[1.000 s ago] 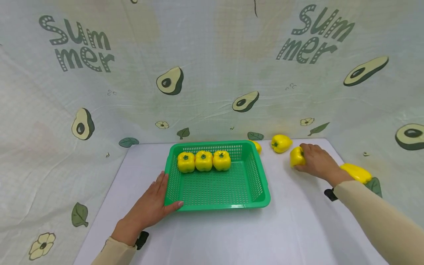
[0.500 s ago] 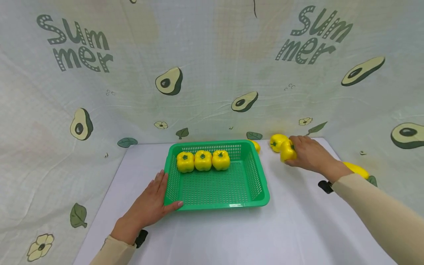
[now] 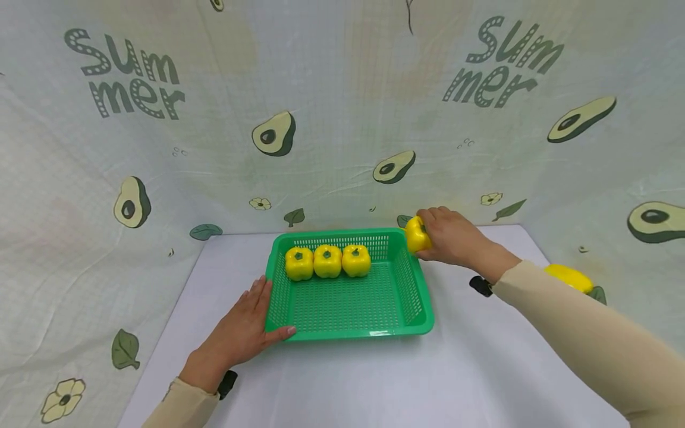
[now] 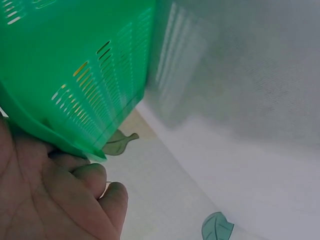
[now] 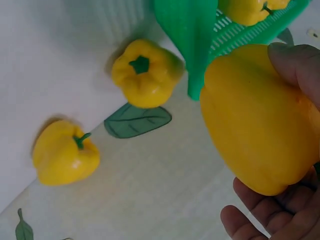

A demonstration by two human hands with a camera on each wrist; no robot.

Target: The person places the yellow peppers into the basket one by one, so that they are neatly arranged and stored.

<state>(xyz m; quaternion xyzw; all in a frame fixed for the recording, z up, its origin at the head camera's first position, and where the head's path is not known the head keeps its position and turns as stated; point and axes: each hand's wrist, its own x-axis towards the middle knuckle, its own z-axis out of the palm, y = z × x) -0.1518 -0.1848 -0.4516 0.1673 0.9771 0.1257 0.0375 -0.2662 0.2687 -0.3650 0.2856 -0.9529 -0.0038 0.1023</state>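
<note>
My right hand (image 3: 455,238) grips a yellow bell pepper (image 3: 417,235), held at the back right corner of the green plastic basket (image 3: 348,336). In the right wrist view that bell pepper (image 5: 260,125) lies between thumb and fingers. My left hand (image 3: 241,327) rests against the basket's left side, fingers stretched out, thumb over the front rim. Three yellow bell peppers stand in a row along the basket's back wall: the left pepper (image 3: 299,263), the middle pepper (image 3: 327,260) and the right pepper (image 3: 355,260).
Two more bell peppers show in the right wrist view, one pepper (image 5: 145,75) beside the basket and another pepper (image 5: 65,152) farther off. A yellow pepper (image 3: 568,277) lies at the table's right edge, partly behind the right sleeve. Patterned cloth (image 3: 332,178) hangs behind the table.
My right hand has carried the gripped bell pepper leftward from the right of the table to the basket's back right corner. The left hand and basket stay in place.
</note>
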